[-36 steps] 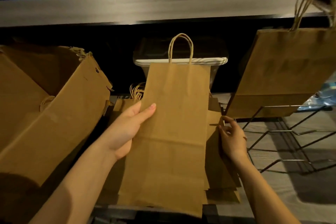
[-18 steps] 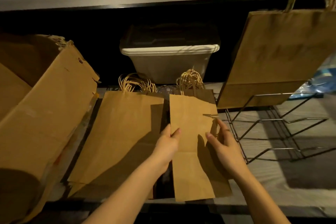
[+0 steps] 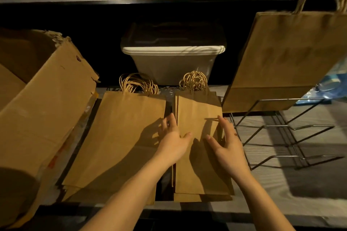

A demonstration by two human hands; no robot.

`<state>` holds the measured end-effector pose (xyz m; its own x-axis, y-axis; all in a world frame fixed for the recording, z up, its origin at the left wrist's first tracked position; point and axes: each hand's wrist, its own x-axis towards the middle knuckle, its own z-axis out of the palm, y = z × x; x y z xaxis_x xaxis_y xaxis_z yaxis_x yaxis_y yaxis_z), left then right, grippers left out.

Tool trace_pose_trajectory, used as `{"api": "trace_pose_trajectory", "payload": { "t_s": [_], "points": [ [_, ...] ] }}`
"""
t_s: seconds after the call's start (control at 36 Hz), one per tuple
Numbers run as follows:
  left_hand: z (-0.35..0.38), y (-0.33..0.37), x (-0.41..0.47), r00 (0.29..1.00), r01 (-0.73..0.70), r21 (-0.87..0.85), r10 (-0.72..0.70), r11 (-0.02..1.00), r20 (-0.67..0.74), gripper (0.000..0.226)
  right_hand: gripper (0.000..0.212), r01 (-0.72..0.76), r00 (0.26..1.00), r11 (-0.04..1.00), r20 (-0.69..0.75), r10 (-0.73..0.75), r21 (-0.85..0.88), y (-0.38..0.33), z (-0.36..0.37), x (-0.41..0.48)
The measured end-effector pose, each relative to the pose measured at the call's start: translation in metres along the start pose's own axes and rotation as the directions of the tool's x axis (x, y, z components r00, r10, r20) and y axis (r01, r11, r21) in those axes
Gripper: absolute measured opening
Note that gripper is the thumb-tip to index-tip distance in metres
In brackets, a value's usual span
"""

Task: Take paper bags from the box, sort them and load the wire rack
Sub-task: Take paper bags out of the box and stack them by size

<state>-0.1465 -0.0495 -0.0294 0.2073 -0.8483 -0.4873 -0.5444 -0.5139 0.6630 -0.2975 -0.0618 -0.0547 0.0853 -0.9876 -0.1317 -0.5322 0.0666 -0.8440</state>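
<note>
Head view: left hand (image 3: 173, 142) and right hand (image 3: 228, 148), fingers straight, flank the bag stack (image 3: 199, 110) running lengthwise away from them, wire rack (image 3: 281, 131) beside the right.

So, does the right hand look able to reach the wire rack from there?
Probably yes. The right hand rests on the narrow bag stack, just beside the wire rack, with nothing between them; the near slots look bare.

Before you, the grey counter (image 3: 281, 184) bears a box (image 3: 43, 118) at left, a wide bag stack (image 3: 120, 137) and a narrow bag stack (image 3: 197, 112) lying flat side by side in the middle, and a wire rack (image 3: 277, 127) at right.
</note>
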Motion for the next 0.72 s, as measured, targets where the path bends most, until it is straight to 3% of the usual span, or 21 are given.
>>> {"api": "trace_pose_trajectory", "payload": {
  "t_s": [0.11, 0.33, 0.44, 0.56, 0.64, 0.72],
  "points": [
    [-0.005, -0.016, -0.012, 0.999, -0.036, -0.113, 0.036, 0.993, 0.005, 0.067, 0.053, 0.077, 0.997, 0.995, -0.014, -0.078, -0.056, -0.006, 0.007, -0.014],
    [-0.023, -0.054, -0.027, 1.0, -0.012, -0.298, 0.01, 0.954, -0.01, 0.036, 0.039, 0.117, 0.977, 0.993, 0.182, -0.114, -0.008, -0.041, 0.024, -0.045],
    [-0.04, -0.073, -0.035, 0.993, -0.037, -0.275, 0.005, 0.961, -0.117, 0.028, 0.038, -0.049, 0.939, 0.983, 0.342, -0.015, 0.176, -0.064, 0.043, -0.057],
    [-0.061, -0.092, -0.036, 0.954, -0.036, -0.096, 0.006, 0.995, -0.3, 0.033, 0.038, -0.242, 0.902, 0.917, 0.422, 0.092, 0.317, -0.077, 0.068, -0.06],
    [-0.082, -0.107, -0.035, 0.934, 0.042, -0.01, -0.043, 0.999, -0.355, 0.049, 0.051, -0.417, 0.868, 0.813, 0.445, 0.222, 0.407, -0.087, 0.086, -0.058],
    [-0.101, -0.125, -0.031, 0.936, 0.176, 0.053, -0.15, 0.983, -0.319, 0.065, 0.065, -0.575, 0.8, 0.686, 0.481, 0.358, 0.446, -0.094, 0.102, -0.056]
  ]
}}
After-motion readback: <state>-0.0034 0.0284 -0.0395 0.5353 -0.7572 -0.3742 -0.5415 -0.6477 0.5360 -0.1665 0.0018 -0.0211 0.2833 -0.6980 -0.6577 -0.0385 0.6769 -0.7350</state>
